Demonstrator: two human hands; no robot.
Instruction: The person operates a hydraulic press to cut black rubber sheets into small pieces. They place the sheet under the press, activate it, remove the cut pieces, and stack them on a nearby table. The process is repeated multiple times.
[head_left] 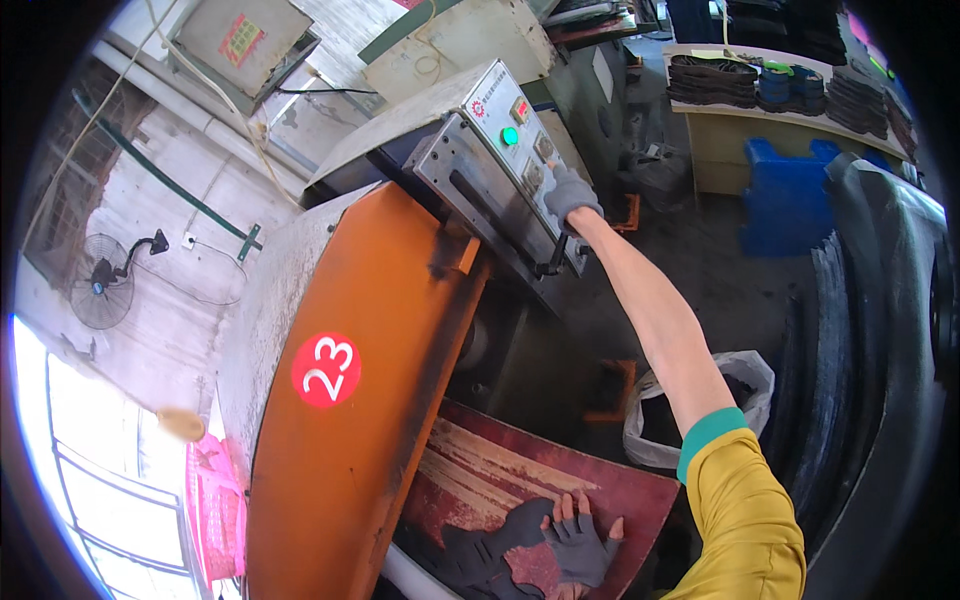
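Observation:
My left hand, in a grey fingerless glove, lies open with its fingers spread. It rests on dark grey cut sheet material on a worn red board. My right hand, also gloved in grey, is raised at the control panel of a machine. One bare fingertip shows beside the panel's dials; the back of the glove hides most of the other fingers. A green lit button and a red switch sit higher on the panel.
The machine's orange arm overhangs the board on the left. A white bag stands on the floor beyond my right arm. Dark sheets hang at the right. Stacks of dark cut pieces lie on a far table above a blue plastic object.

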